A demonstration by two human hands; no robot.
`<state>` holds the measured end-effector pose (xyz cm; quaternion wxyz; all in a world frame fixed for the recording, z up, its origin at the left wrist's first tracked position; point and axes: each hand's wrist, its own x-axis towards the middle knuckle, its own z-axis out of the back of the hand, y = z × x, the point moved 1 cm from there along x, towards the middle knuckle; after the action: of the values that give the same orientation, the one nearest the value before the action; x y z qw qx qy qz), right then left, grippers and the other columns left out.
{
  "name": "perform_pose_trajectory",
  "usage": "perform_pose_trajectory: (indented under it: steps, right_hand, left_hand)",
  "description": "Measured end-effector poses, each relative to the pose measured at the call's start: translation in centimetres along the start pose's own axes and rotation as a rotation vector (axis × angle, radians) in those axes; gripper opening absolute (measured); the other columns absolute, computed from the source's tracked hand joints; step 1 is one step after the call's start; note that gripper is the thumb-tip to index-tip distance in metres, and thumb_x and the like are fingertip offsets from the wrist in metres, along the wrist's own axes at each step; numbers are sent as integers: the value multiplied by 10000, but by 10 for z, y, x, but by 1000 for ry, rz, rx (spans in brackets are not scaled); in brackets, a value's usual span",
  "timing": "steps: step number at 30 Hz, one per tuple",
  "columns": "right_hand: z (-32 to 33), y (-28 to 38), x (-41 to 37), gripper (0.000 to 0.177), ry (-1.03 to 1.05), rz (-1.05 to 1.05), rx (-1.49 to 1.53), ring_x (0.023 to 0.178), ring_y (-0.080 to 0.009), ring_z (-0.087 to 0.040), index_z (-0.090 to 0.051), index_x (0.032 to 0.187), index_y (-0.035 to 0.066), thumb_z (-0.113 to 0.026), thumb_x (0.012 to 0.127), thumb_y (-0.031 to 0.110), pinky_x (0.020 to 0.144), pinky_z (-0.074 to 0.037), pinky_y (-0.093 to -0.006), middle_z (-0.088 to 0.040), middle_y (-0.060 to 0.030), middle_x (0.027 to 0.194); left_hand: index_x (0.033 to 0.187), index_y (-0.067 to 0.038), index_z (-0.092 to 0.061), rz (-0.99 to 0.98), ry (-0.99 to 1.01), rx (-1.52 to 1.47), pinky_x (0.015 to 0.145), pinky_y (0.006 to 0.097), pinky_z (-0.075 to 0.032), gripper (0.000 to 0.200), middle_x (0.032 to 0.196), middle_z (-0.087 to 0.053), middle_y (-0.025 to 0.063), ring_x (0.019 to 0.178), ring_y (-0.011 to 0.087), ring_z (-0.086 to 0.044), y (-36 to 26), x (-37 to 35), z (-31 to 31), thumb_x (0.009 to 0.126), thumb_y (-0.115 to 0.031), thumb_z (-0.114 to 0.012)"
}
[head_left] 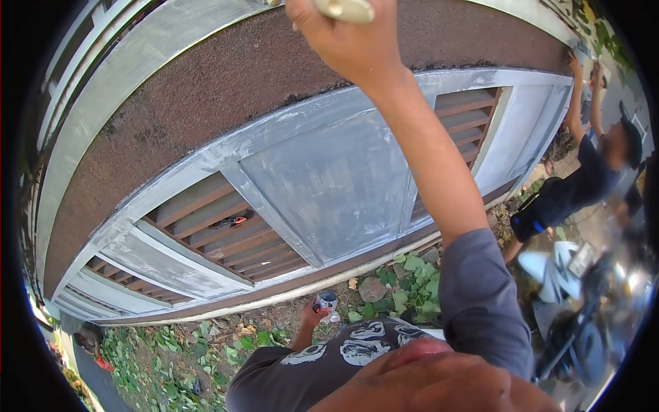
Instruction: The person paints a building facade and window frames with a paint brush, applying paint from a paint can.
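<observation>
My right hand [343, 38] is raised at the top edge of the view. Its fingers are closed round a paintbrush [349, 9], of which the pale handle with a hole in its end shows; the bristles are out of view. Low in front of my chest, my left hand [311, 317] grips a small paint cup [327, 299] with grey on it. The contents are too small to make out. Beyond my raised arm stands a wall with a grey streaky panel [326, 182] and a rough brown band [206, 96] above it.
Slatted vents [220, 230] sit between the grey panels. Green leafy plants [415, 285] and stones cover the ground along the wall. To the right, another person [590, 172] reaches up to the wall, near a parked motorbike [583, 323]. White railings [89, 62] rise at upper left.
</observation>
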<state>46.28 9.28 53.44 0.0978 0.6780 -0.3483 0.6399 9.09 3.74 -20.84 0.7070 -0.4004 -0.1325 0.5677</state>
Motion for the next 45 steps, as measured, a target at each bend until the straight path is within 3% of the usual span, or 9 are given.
perform_pose_trajectory:
  steps: [3, 13, 16, 22, 29, 34, 39, 42, 45]
  right_hand:
    - [53, -34, 12, 270, 86, -551, 142, 507, -61, -572, -665, 973, 31, -580, 1081, 263, 436, -435, -210, -637, -4, 648]
    - [340, -156, 15, 368, -178, -479, -550, 599, -125, -658, -725, 1093, -18, -623, 1051, 333, 534, -542, -264, -716, -89, 741]
    - [335, -148, 22, 384, -76, -398, -1040, 620, -98, -701, -753, 1095, 45, -623, 1029, 400, 584, -571, -263, -737, -54, 700]
    - [144, -91, 30, 187, 162, -69, -676, 608, -372, -646, -683, 1025, 23, -649, 1021, 207, 566, -465, -422, -622, -226, 688]
    - [7, -18, 39, 197, 246, -89, 137, 536, -289, -636, -639, 983, 17, -660, 1017, 210, 531, -485, -387, -633, -164, 655]
    - [56, -44, 48, 245, 214, -461, 193, 501, -47, -565, -662, 961, 38, -628, 1054, 262, 429, -454, -244, -632, -2, 640]
    - [217, -119, 48, 301, -67, -526, -273, 472, -56, -548, -668, 945, 43, -590, 1078, 301, 405, -438, -240, -625, -20, 627]
    - [325, -162, 38, 364, -61, -453, -788, 615, -137, -719, -755, 1108, 73, -615, 1031, 401, 601, -563, -287, -757, -46, 758]
    - [308, -141, 35, 369, -28, -434, -1040, 603, -138, -711, -757, 1128, 84, -618, 1028, 411, 600, -562, -294, -748, -54, 750]
  left_hand:
    - [1386, -58, -621, 4, -28, -6, 974, 406, -552, 892, 1218, -719, 182, 1108, 319, -705, 3, -15, 3, 608, -295, -988]
    - [1274, -31, -667, 93, -170, -88, 905, 430, -578, 803, 1182, -728, 187, 1066, 339, -719, 63, -45, 2, 590, -294, -995]
    - [1257, -22, -675, 64, -196, -98, 903, 431, -580, 805, 1175, -726, 192, 1057, 343, -721, 70, -44, -4, 579, -314, -997]
    - [1260, -19, -674, 79, -152, -110, 914, 428, -576, 787, 1154, -745, 182, 1047, 321, -729, 43, -21, -12, 587, -277, -991]
    - [1281, -51, -680, 27, -82, -80, 903, 401, -565, 764, 1143, -751, 160, 1027, 300, -728, -12, 3, -20, 613, -262, -984]
    - [1321, -18, -648, -20, -150, -45, 934, 398, -561, 832, 1148, -747, 162, 1044, 301, -724, -14, 4, -29, 607, -281, -986]
    - [1337, -17, -641, -33, -107, -70, 947, 400, -563, 853, 1171, -742, 166, 1069, 288, -721, 27, 4, -37, 603, -279, -987]
    - [1331, -28, -648, 70, -149, -137, 942, 396, -569, 848, 1180, -742, 162, 1068, 294, -724, 16, -21, -26, 588, -244, -994]
    - [1331, -28, -650, 60, -142, -141, 934, 394, -570, 831, 1167, -747, 159, 1065, 290, -726, 21, -31, -21, 601, -231, -991]
